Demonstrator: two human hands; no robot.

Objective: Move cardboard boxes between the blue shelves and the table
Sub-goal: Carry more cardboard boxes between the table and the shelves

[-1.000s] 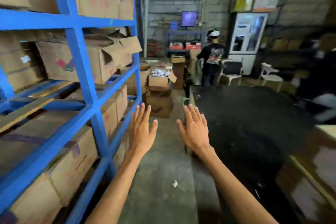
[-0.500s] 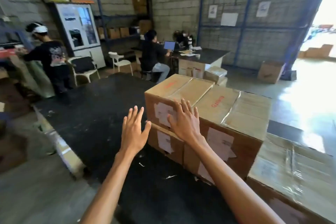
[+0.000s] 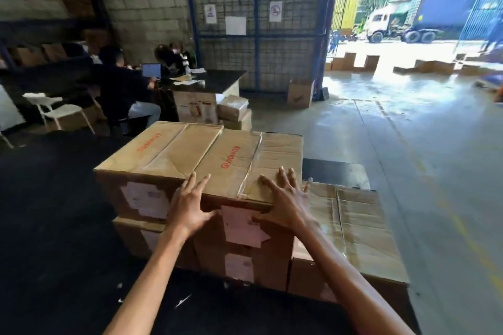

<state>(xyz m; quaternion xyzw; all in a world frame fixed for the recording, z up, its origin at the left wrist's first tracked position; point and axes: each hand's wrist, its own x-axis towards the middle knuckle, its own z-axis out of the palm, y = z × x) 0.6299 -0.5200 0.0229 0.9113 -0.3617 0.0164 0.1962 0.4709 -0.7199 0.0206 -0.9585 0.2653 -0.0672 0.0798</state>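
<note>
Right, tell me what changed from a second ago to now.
The view swung from the blue shelves to the black table. Both hands, empty in mid-air before, have reached the upper right cardboard box: the left hand at its front left edge, the right hand at its front right corner. No grasp or lift shows yet. The stacked boxes sit as they did half a second ago.

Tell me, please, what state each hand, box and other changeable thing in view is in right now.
left hand: open, fingers spread, at the top right box's front edge.
right hand: open, fingers over that box's top.
top right box: taped shut, stacked.
top left box: taped shut, stacked.
low box: taped shut.
laptop: open, screen lit.
</note>
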